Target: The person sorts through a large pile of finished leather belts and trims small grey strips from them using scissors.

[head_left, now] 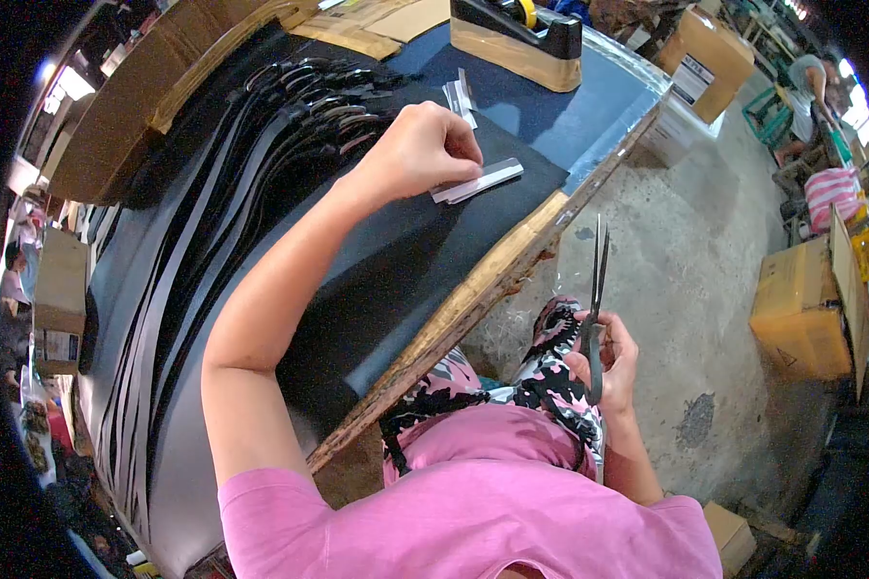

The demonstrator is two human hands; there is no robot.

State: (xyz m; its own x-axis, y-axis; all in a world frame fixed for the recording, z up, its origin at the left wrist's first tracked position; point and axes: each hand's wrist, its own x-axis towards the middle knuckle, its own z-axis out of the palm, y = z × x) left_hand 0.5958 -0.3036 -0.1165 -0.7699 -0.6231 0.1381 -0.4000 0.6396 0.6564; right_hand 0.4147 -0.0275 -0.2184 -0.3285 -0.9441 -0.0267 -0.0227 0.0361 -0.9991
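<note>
Left hand (425,150) seemingly pinches white strips (478,180) near the bench (512,261) edge; right hand (610,365) grips scissors (597,289), points upward: a returning arm risks a jab.

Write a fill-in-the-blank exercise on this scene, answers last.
1. The right hand holds ____ over the floor.
2. The left hand rests on ____ strips on the table.
3. The long straps on the table are ____.
Missing words: scissors; white; black.
</note>
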